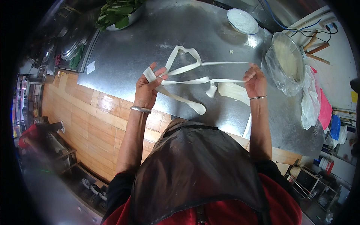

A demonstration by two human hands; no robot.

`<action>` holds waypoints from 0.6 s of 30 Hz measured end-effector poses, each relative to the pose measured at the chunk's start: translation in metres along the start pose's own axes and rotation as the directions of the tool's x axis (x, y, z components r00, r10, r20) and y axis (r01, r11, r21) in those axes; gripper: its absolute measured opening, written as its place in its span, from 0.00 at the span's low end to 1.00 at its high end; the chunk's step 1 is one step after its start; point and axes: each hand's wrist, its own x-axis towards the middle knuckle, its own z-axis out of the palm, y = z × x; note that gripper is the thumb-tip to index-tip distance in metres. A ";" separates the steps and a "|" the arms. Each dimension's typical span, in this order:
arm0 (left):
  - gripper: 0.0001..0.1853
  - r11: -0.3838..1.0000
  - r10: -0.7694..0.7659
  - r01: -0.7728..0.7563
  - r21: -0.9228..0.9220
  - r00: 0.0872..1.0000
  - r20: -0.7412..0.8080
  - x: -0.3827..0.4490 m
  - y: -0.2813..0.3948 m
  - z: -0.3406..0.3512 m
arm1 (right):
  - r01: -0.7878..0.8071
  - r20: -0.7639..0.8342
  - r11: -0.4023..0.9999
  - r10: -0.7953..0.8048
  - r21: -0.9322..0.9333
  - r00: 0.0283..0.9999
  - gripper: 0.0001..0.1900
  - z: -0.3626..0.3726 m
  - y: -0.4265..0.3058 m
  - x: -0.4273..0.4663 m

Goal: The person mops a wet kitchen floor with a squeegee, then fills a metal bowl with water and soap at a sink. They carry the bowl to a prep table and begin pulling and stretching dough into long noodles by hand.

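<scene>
Long flat strips of pale dough (187, 67) stretch between my two hands above a steel worktop (118, 56). My left hand (149, 87) has a strip looped over its fingers and pinched under the thumb; one rounded end hangs down to the right. At the other side my right hand (255, 80) is closed on thin stretched parts of the dough. A wider flat piece of dough (233, 92) lies on the worktop beside my right wrist, partly hidden by it. A small dough scrap (231, 51) lies farther back.
A bowl of white flour (242, 21) stands at the back right. Near the right wall is a plastic-covered basin (288, 56), with plastic bags (310, 98) beside it. Leafy greens (116, 14) fill a bowl at the back left. A person in red (29, 136) is at the far left.
</scene>
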 end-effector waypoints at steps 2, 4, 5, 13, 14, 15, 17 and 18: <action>0.28 0.998 -0.048 0.046 0.040 0.997 0.057 -0.002 0.003 0.000 | -0.169 -0.228 0.854 0.061 -0.492 0.972 0.14 0.002 0.004 -0.006; 0.29 0.993 -0.096 0.079 0.088 0.971 0.220 -0.003 -0.004 0.012 | -0.166 -0.001 0.795 0.203 -0.583 0.979 0.16 0.016 0.036 -0.013; 0.29 0.992 -0.085 0.053 0.111 0.948 0.306 -0.003 -0.010 0.022 | -0.158 0.021 0.770 0.217 -0.618 0.976 0.17 0.026 0.053 -0.013; 0.27 0.992 -0.037 -0.018 0.122 0.899 0.436 -0.005 -0.017 0.066 | 0.183 0.221 0.775 -0.058 -0.605 0.974 0.06 0.077 0.094 -0.010; 0.25 0.991 -0.094 0.125 -0.048 0.906 0.414 -0.004 -0.016 0.066 | 0.282 0.273 0.717 -0.132 -0.637 0.953 0.05 0.080 0.092 -0.012; 0.23 0.988 -0.132 0.151 -0.029 0.929 0.345 -0.003 -0.015 0.066 | 0.366 0.324 0.642 -0.190 -0.673 0.927 0.05 0.082 0.090 -0.015; 0.20 0.980 -0.170 0.191 -0.054 0.948 0.268 0.000 -0.016 0.067 | 0.473 0.368 0.493 -0.299 -0.731 0.880 0.04 0.088 0.091 -0.022; 0.18 0.982 -0.167 0.181 -0.049 0.965 0.204 0.002 -0.017 0.067 | 0.475 0.371 0.408 -0.311 -0.780 0.875 0.05 0.090 0.091 -0.025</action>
